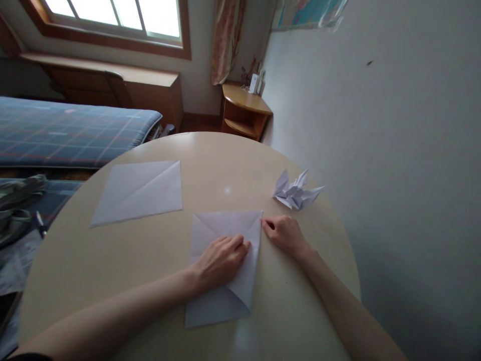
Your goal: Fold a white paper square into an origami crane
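Observation:
A creased white sheet of paper point(225, 306) lies in front of me on the table, its near part slightly lifted along a crease. My left hand point(223, 258) rests on the middle of this sheet with its fingers curled and closed; the palm side is hidden. At the sheet's upper right corner, my right hand point(283, 233) has thumb and forefinger pinched together on the paper's edge. Just beyond that hand sit folded white paper figures point(296, 190), pointed like origami cranes. Another white sheet point(145, 193) with a diagonal crease lies flat to the far left.
The round cream table point(225, 150) has its right edge near the white wall point(394, 150). A bed with a plaid mattress point(75, 133) stands at the left. Beyond the table are a wooden corner shelf point(246, 103), a desk point(150, 77) and a window point(124, 17).

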`<state>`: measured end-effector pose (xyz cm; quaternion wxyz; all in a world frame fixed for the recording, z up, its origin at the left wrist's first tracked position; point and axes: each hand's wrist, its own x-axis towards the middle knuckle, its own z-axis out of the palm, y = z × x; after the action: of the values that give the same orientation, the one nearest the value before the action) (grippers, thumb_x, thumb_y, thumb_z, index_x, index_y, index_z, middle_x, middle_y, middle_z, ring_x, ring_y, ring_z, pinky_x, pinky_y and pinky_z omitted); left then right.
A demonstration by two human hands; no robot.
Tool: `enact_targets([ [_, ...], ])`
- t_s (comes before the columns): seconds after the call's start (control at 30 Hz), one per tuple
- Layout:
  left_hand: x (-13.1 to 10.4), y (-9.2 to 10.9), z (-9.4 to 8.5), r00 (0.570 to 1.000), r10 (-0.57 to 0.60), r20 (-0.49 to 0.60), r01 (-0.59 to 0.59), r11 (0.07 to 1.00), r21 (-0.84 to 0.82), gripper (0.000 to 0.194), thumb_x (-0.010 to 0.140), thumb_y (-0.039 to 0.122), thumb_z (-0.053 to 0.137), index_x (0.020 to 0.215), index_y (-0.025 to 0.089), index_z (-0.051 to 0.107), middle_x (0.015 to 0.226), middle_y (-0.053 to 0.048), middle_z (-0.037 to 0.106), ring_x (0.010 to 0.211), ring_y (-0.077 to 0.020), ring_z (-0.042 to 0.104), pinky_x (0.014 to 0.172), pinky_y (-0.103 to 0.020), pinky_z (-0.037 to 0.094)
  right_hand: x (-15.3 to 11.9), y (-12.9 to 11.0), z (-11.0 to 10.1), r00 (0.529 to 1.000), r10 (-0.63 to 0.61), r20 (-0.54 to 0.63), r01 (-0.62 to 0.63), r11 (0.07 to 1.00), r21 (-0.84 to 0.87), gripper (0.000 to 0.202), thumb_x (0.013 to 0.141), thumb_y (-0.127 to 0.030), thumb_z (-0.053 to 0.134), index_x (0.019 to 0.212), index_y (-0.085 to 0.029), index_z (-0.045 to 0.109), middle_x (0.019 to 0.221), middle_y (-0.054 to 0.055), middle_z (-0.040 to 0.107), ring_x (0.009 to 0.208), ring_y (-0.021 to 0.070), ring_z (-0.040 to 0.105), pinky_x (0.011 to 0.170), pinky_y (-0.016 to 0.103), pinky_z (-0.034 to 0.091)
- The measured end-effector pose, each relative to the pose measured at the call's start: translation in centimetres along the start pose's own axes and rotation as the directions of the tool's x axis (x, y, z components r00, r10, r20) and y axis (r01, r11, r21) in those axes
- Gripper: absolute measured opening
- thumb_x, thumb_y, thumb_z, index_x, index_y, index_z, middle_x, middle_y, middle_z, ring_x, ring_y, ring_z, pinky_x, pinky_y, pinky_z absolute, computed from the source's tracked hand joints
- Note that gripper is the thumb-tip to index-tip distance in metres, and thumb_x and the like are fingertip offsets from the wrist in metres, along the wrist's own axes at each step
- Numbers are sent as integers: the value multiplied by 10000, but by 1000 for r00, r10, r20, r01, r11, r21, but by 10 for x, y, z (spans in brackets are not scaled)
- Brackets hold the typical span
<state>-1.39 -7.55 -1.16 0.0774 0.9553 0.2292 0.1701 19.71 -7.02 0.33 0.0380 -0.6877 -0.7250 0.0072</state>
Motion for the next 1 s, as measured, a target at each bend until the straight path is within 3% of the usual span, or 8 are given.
enact_targets([
  [0.13, 0, -4, -5, 960, -206, -192, 134, 934, -332, 273, 948, 215, 294, 1120, 163, 501, 886, -59, 560, 690, -121, 559, 650, -232, 477, -4, 1, 11, 993, 46, -108, -38, 996, 79, 353, 873, -330, 419, 661, -188, 663, 679, 65, 702, 582, 153, 593, 523, 251, 282],
  [0.27, -2, -5, -18, 878, -385, -284, 193, 829, -525, 230, 945, 218, 290, 999, 160, 505, 848, -43, 533, 695, -113, 539, 670, -237, 471, -6, 3, 14, 936, 111, -335, -7, 955, 295, 436, 907, -390, 339, 592, -184, 559, 559, 31, 593, 523, 129, 507, 537, 232, 330],
  [0.33, -8, -3, -23, 894, -367, -256, 185, 825, -535, 199, 936, 208, 309, 956, 158, 501, 839, -41, 532, 710, -118, 540, 680, -242, 476, -5, 2, 10, 901, 114, -417, 67, 916, 395, 395, 911, -385, 331, 633, -191, 534, 576, 19, 555, 545, 132, 493, 570, 231, 373],
  [0.43, -20, 5, -27, 977, -181, -116, 107, 879, -465, 173, 922, 193, 358, 1015, 160, 499, 954, -68, 566, 829, -136, 567, 757, -254, 485, 2, -1, 0, 880, 24, -474, 233, 847, 477, 270, 898, -341, 373, 762, -191, 552, 693, 42, 593, 666, 159, 540, 671, 266, 429],
  [0.5, -28, 13, -29, 998, -55, -12, 46, 923, -382, 242, 921, 193, 371, 1143, 159, 461, 1097, -94, 559, 942, -151, 569, 833, -269, 477, 10, -5, -6, 886, -68, -458, 319, 806, 498, 216, 886, -314, 411, 815, -189, 572, 758, 55, 626, 737, 171, 564, 725, 292, 437],
  [0.63, -36, 24, -31, 988, 99, 120, -75, 979, -191, 387, 912, 279, 429, 1282, 179, 379, 1307, -100, 475, 1112, -203, 513, 950, -350, 424, 28, -12, -8, 917, -204, -344, 380, 713, 589, 171, 857, -281, 477, 876, -178, 613, 817, 47, 659, 747, 154, 588, 726, 279, 445],
  [0.77, -39, 23, -31, 985, 98, 140, -89, 993, -72, 495, 897, 471, 402, 1321, 220, 356, 1365, -90, 428, 1132, -234, 506, 983, -420, 384, 32, -12, 1, 959, -208, -192, 283, 672, 685, 209, 839, -260, 469, 927, -161, 631, 710, 18, 652, 636, 129, 583, 596, 229, 437],
  [1.0, -46, 12, -31, 999, 20, 32, -19, 999, -36, 609, 875, 601, 220, 1271, 203, 455, 1259, -119, 530, 1097, -239, 530, 1009, -456, 334, 17, 0, -4, 974, -227, -3, 177, 748, 639, 208, 790, -233, 514, 892, -151, 675, 604, 7, 628, 489, 99, 519, 473, 191, 390],
])
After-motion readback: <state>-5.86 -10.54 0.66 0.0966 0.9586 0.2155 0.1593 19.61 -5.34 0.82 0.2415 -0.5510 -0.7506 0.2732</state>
